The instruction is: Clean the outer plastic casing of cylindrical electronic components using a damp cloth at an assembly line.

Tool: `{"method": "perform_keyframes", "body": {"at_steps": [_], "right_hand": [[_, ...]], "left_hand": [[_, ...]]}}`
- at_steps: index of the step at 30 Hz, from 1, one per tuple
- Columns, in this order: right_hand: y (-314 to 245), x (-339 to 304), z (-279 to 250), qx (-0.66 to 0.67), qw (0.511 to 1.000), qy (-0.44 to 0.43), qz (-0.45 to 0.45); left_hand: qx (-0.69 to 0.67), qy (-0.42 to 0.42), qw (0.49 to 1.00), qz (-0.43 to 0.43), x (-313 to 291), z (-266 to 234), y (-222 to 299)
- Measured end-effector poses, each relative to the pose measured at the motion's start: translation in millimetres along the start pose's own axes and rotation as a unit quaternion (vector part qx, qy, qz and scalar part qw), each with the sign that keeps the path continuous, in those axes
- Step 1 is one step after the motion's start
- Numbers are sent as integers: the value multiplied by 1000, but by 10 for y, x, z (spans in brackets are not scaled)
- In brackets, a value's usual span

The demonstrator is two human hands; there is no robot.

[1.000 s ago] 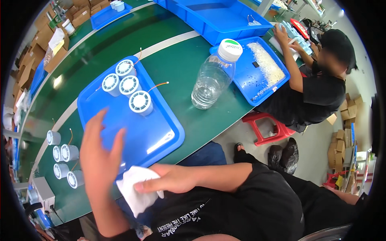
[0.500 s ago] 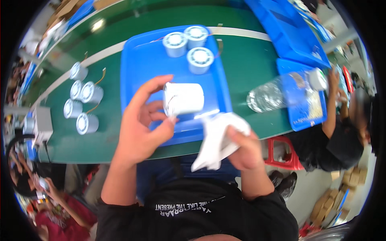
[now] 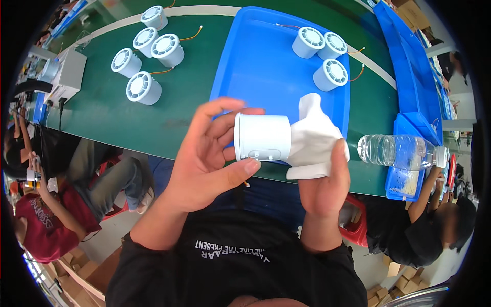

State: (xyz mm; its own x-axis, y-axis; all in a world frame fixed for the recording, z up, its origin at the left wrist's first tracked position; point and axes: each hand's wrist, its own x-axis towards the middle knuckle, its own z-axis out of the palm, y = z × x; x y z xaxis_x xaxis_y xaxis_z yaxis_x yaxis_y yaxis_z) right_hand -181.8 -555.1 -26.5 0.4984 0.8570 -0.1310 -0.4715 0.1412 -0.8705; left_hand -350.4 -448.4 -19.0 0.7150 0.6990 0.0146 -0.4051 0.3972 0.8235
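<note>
In my left hand is a white cylindrical housing, lying on its side above the near edge of the blue tray. The thumb presses its lower side and the fingers curl behind its left end. A white cloth is in my right hand, bunched between thumb and fingers and touching the housing's right end. Three similar vented white housings with thin wires stand at the tray's far right. Several more stand on the green table to the left.
A clear plastic bottle lies on its side at the right, over a small blue tray. Long blue bins line the right side. A grey box stands at the far left. People sit at both sides.
The cloth has come up against the housing's right end. The housing has turned, showing an oval panel on its side. The view has shifted, so the tray and table things appear elsewhere.
</note>
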Motion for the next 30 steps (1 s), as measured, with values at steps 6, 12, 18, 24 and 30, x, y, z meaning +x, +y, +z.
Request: {"method": "perform_keyframes", "body": {"at_steps": [6, 12, 18, 24, 30], "right_hand": [[-136, 3, 108, -198, 962, -104, -158], [-156, 128, 242, -539, 749, -205, -327], [4, -42, 318, -483, 781, -177, -355], [-298, 151, 157, -397, 876, -267, -55], [-109, 254, 165, -391, 896, -126, -171]], "left_hand": [[68, 18, 997, -29, -87, -60, 33], [162, 59, 985, 29, -199, 4, -61], [134, 137, 980, -59, -158, -87, 0], [170, 25, 985, 9, -182, 84, 16], [224, 12, 974, 28, -16, 153, -128]]}}
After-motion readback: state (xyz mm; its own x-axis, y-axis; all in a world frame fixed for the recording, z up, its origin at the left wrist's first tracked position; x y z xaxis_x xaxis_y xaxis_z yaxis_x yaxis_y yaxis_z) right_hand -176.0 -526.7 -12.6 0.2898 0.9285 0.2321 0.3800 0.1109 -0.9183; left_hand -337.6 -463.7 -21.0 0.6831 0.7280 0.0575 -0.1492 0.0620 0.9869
